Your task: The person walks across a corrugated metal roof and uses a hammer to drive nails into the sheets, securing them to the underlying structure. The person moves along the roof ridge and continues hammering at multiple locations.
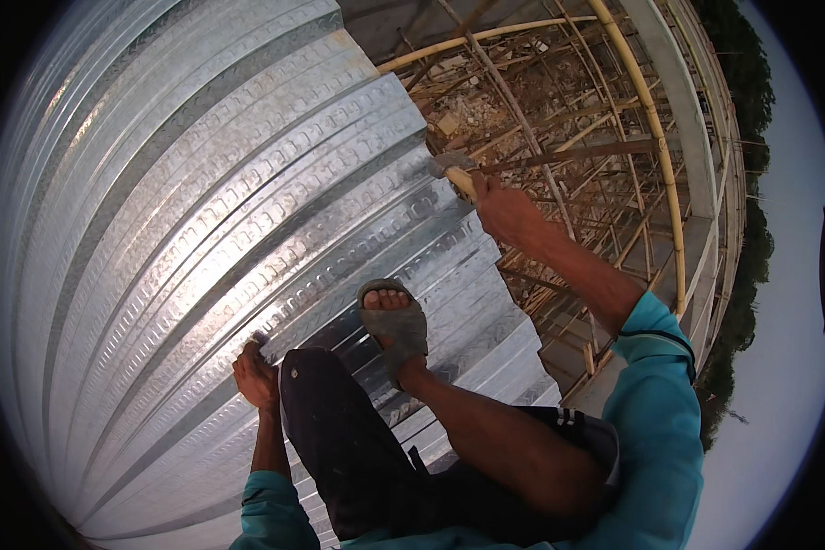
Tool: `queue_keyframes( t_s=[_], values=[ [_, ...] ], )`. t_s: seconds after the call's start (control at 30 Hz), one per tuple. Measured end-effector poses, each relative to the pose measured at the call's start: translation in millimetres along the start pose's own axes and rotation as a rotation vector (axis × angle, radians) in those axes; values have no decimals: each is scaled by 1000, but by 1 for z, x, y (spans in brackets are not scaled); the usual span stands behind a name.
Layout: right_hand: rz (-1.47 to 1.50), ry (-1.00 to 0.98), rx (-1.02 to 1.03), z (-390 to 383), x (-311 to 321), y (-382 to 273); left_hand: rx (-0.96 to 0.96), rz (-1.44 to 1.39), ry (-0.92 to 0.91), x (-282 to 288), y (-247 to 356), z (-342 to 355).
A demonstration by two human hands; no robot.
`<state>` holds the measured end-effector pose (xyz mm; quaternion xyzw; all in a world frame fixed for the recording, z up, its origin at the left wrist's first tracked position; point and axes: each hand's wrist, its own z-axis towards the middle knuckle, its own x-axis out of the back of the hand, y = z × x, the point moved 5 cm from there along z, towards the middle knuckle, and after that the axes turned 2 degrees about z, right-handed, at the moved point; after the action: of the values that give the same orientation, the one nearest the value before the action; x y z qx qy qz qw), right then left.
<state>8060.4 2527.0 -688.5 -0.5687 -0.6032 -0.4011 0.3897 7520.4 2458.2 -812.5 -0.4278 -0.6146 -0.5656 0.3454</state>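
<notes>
A hammer [461, 181] with a pale handle is in my right hand [509, 213], whose fingers are wrapped round the handle. Its grey head lies over the cut edge of the ribbed metal decking [275, 174]; whether it touches the sheet I cannot tell. My left hand [256, 378] is down on the decking beside my bent knee. Its fingers are curled together, and a small dark object shows at their tips, too small to name. Between the two hands, my sandalled foot [394, 321] rests on the metal ribs.
Past the decking's stepped edge is a drop, with bamboo poles [646, 101] and thinner sticks over rubble [486, 110]. A concrete beam [683, 101] runs along the right. Trees [750, 174] stand beyond it. Shiny sheets spread across the left side.
</notes>
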Motion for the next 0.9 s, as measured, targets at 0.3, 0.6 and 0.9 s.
queue_keyframes(
  t_s=[0.3, 0.6, 0.9],
  values=[
    [-15, -139, 218, 31, 5, 2, -49, 5, -15, 8, 27, 12],
    [-49, -194, 404, 20, 34, -47, 48, 72, -131, 5, 9, 8],
    [-160, -163, 204, 22, 25, 14, -38, 28, -54, 4, 21, 11]
  ],
)
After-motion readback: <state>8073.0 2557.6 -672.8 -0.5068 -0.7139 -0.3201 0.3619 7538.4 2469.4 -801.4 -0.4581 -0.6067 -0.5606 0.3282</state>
